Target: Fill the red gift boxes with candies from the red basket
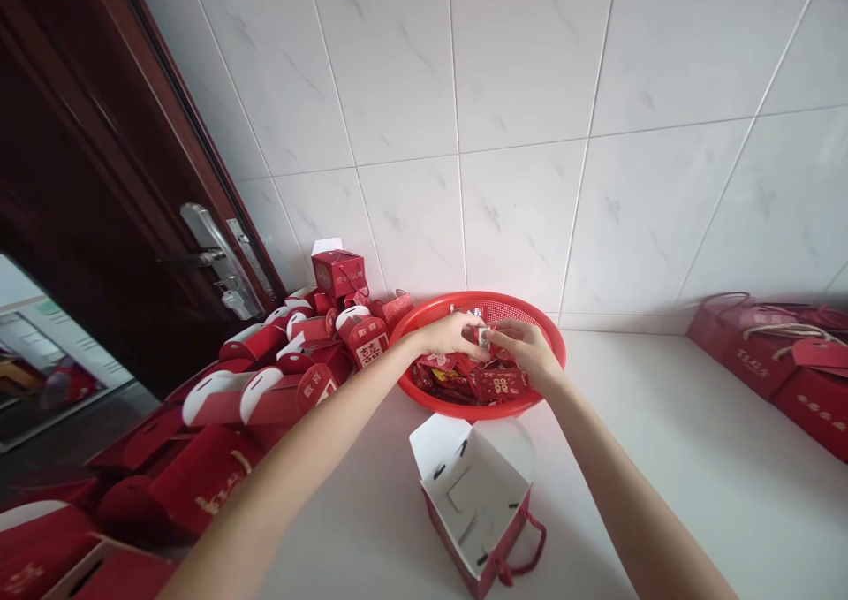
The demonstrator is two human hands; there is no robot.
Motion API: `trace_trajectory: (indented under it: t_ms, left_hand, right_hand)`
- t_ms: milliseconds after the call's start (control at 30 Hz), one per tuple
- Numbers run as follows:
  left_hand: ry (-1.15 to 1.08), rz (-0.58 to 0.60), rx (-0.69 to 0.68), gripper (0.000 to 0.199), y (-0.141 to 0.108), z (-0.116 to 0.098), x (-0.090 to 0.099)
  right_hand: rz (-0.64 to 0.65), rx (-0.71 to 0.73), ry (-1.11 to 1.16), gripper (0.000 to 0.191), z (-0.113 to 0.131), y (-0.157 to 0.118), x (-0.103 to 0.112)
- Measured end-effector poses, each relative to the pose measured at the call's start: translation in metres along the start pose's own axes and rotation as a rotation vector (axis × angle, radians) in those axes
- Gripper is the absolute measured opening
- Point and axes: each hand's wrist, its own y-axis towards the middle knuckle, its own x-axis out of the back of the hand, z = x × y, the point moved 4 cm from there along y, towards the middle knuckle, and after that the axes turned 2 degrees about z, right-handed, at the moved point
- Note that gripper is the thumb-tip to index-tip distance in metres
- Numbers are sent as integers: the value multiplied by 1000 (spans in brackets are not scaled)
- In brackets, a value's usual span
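Note:
Both hands are over a red plastic basket (555, 339) filled with small red packets (498, 383). My left hand (457, 335) and my right hand (526, 345) meet at a small white and red wrapped piece (485, 338), with the fingers of each closed on it. Below the basket, on the white surface, stands an open red box (473, 503) with a white inside, its flap raised and a red rope handle at its right side. Nothing lies inside the box.
Many red gift boxes (278, 388) are heaped along the left, beside a dark door with a metal handle (222, 260). Larger red boxes (761, 353) with rope handles stand at the right. A tiled wall (523, 202) rises behind the basket.

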Motion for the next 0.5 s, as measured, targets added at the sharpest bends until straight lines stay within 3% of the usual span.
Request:
trace_trajectory:
  t_ms: [167, 300, 500]
  left_hand:
    - [-52, -89, 16, 52, 2, 13, 2]
    - [-45, -47, -33, 46, 3, 18, 0]
    - [74, -126, -107, 45, 6, 15, 1]
  right_hand:
    - [-61, 25, 53, 40, -1, -1, 5]
    - [-102, 20, 88, 45, -2, -2, 7]
    - [-171, 55, 147, 41, 0, -1, 9]
